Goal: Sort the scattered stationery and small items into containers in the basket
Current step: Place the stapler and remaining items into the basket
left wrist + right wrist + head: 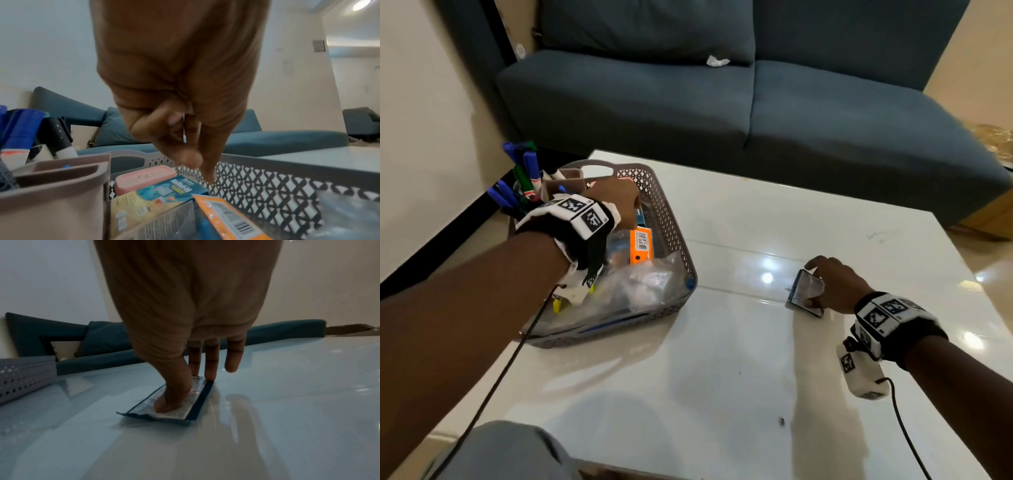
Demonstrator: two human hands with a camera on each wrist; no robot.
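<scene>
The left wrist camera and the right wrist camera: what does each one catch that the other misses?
Only the left wrist view shows the left hand, fingers curled, over the basket's contents: a pink box, a blue carton, an orange packet, a brown holder and blue markers. Whether it holds anything is unclear. Only the right wrist view shows the right hand pinching a flat packet lying on the table. Both show the basket, the sofa and some tabletop.
</scene>
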